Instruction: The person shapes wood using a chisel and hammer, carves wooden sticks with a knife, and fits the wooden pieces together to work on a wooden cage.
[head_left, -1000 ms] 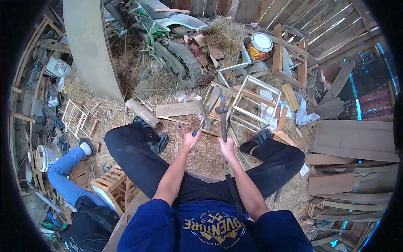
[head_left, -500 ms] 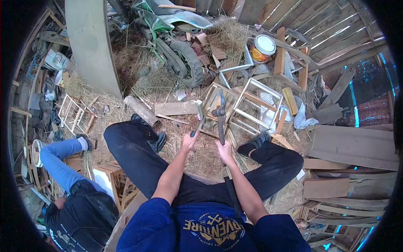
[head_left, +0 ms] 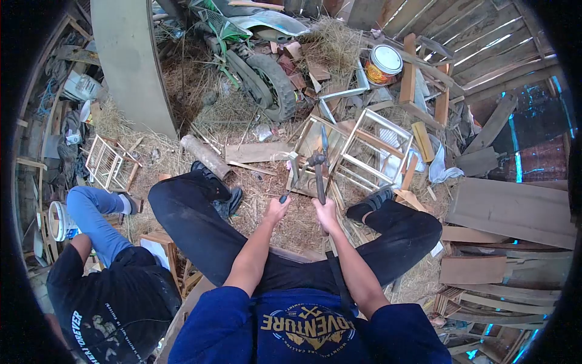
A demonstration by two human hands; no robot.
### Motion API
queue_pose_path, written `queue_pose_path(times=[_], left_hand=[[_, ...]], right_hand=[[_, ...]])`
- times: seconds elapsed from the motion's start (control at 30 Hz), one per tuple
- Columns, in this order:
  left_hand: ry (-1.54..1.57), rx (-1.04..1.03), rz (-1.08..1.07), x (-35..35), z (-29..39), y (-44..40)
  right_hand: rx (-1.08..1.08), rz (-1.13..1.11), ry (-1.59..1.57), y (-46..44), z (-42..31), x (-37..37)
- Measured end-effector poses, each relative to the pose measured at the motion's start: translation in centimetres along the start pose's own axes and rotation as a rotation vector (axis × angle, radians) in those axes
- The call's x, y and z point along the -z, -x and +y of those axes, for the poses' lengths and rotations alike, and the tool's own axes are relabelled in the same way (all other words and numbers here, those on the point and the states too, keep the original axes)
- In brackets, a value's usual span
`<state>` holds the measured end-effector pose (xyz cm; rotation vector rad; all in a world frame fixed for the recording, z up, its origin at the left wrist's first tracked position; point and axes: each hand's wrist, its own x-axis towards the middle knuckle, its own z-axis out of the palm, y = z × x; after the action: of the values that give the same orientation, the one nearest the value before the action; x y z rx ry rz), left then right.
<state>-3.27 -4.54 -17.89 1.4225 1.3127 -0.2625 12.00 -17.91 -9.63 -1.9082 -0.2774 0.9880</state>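
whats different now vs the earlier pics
The left hand has drawn its metal-headed tool slightly toward the body. At left, the co-worker shows more of the torso, with a bare arm now beside the white bucket. Nothing was let go: the right hand still grips the hammer-like tool, and the wooden stick frames stayed put.

soft, mostly even daylight, with thin white glare in the plank wall's gaps (head_left: 473, 57) right of the paint bucket (head_left: 383, 65) and bluish slits (head_left: 516, 151) lower down. shadows are faint; the hammer (head_left: 317, 160), below the bucket, looks dark. boards (head_left: 474, 270) bend towards the black rim.
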Motion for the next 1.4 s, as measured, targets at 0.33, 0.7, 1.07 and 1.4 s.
queue_pose_path(times=[0.33, 0.7, 1.07, 1.4], left_hand=[[-0.022, 0.008, 0.000, 1.3, 0.2, 0.2], [-0.177, -0.005, 0.012, 2.6, 1.7, 1.1], [-0.414, -0.001, 0.086, 4.2, 3.5, 1.9], [-0.379, 0.007, 0.045, 4.1, 2.4, 0.7]], right_hand=[[-0.006, 0.022, -0.050, 0.6, -5.3, 0.4], [0.414, 0.100, -0.056, -2.2, -13.6, 2.6], [-0.141, -0.064, 0.129, 0.4, -1.7, 3.3], [0.260, 0.018, 0.108, 0.8, -16.2, 4.0]])
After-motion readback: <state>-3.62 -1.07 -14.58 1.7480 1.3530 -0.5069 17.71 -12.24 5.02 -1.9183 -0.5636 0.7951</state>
